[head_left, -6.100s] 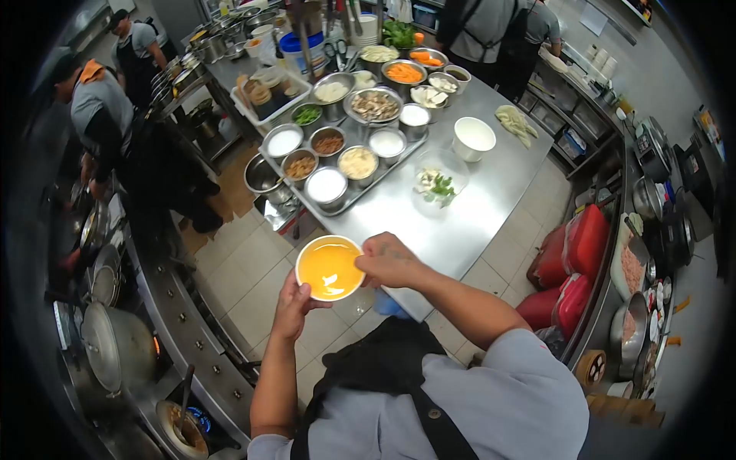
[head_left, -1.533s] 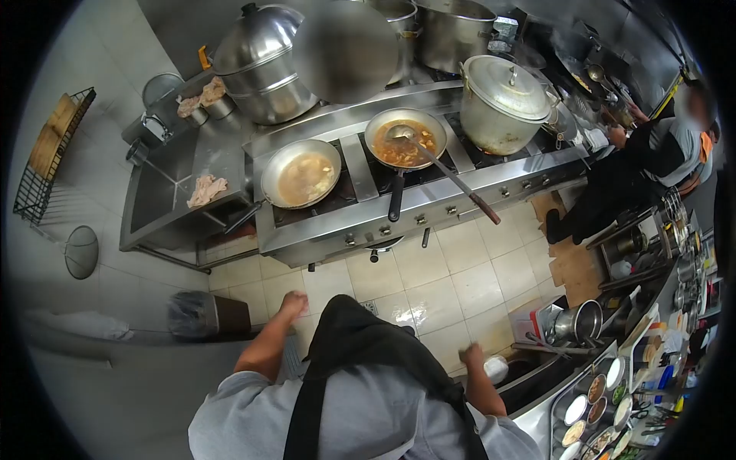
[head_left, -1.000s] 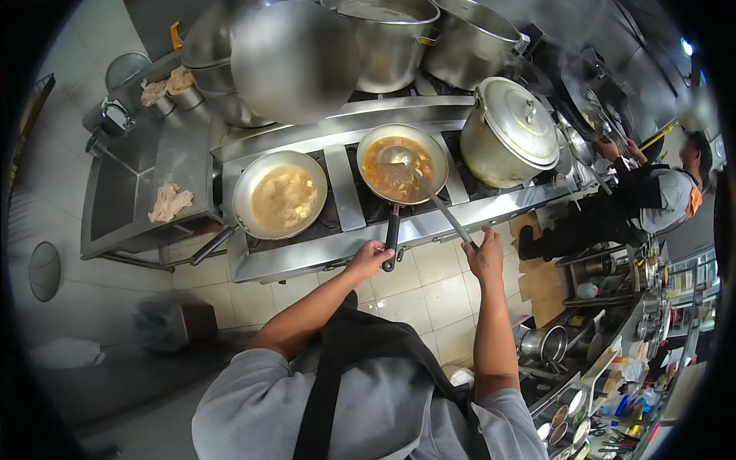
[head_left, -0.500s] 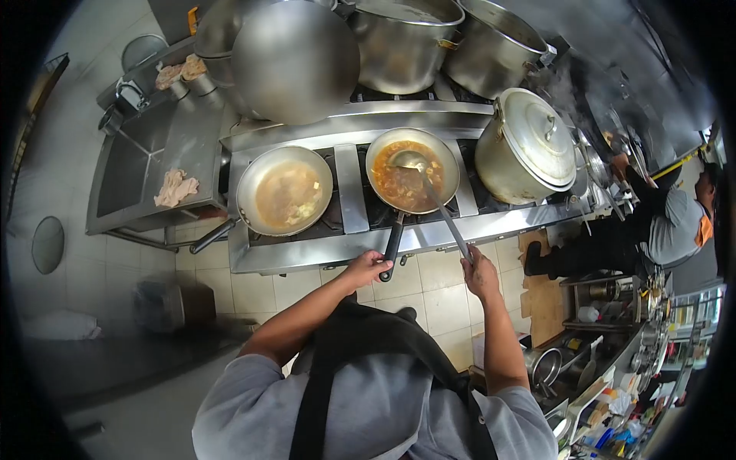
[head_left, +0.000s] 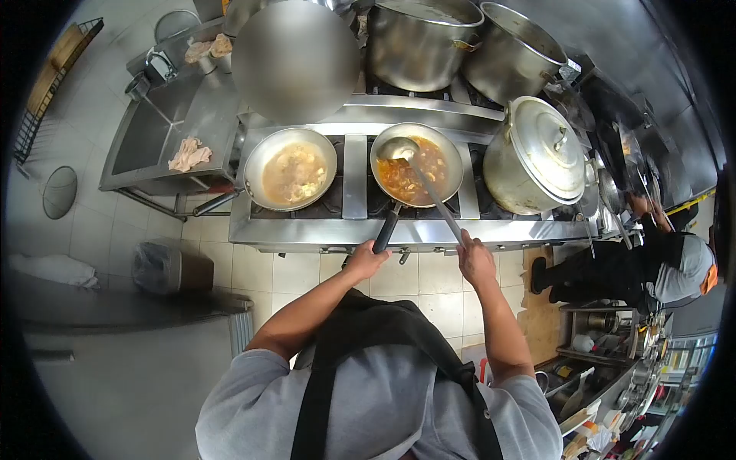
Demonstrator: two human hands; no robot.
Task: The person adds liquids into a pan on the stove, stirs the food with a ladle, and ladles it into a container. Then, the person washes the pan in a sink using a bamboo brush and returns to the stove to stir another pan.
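Note:
My left hand (head_left: 366, 261) is closed round the black handle of a frying pan (head_left: 452, 180) on the stove's right front burner. Reddish-orange sauce with chunks (head_left: 406, 182) fills the pan. In my right hand (head_left: 477, 261) is the long handle of a metal ladle (head_left: 399, 148); its bowl rests in the sauce at the pan's upper left. Left of this pan sits a second frying pan (head_left: 255, 165) holding pale brown liquid with light pieces (head_left: 295, 172); neither hand touches it.
A lidded aluminium pot (head_left: 529, 157) stands right of the pans. Tall steel pots (head_left: 422, 50) line the back burners. At left is a steel sink (head_left: 146, 146) with a pinkish cloth (head_left: 189, 154) on its edge. A co-worker (head_left: 629, 261) works at far right.
The ladle bowl has moved left and up within the sauce. Both hands have shifted slightly with the pan and ladle handles. The whole view has shifted a little.

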